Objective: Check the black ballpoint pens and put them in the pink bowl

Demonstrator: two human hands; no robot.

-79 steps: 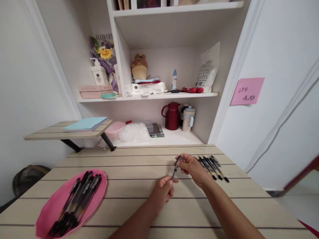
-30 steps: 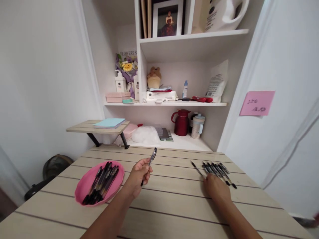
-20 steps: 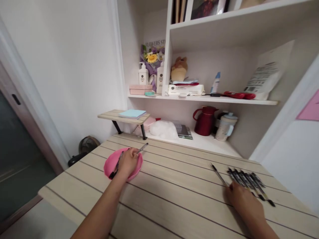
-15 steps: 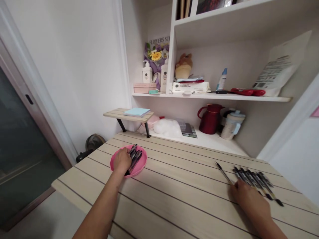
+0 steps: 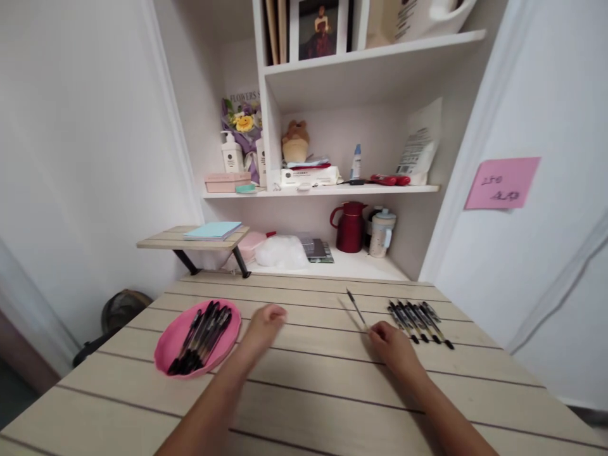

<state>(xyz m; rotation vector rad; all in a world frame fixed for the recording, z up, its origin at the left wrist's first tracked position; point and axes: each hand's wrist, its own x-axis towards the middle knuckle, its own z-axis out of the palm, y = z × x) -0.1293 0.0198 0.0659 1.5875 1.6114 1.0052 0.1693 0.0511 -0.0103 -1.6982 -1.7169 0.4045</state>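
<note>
My right hand (image 5: 390, 342) pinches one end of a pen (image 5: 355, 306), whose dark tip points up and away over the table. Just right of that hand lies a row of several pens (image 5: 418, 322), side by side on the boards. My left hand (image 5: 266, 324), a little smeared by motion, hovers over the table between the plate and the held pen. Its fingers are curled together, with nothing showing in them. To its left, a pink scalloped plate (image 5: 164, 342) holds a bundle of several black pens (image 5: 204, 335).
A small raised shelf (image 5: 156, 239) with blue paper (image 5: 213, 230) stands at the table's back left. Behind the slatted tabletop (image 5: 304, 392) are a plastic bag (image 5: 282, 252), a red jug (image 5: 350, 228) and a tumbler (image 5: 381, 234). A pink note (image 5: 502, 183) hangs on the right wall.
My left hand has left the pens in the pink plate and moved right, away from it. My right hand still holds its pen. The view has turned to the right.
</note>
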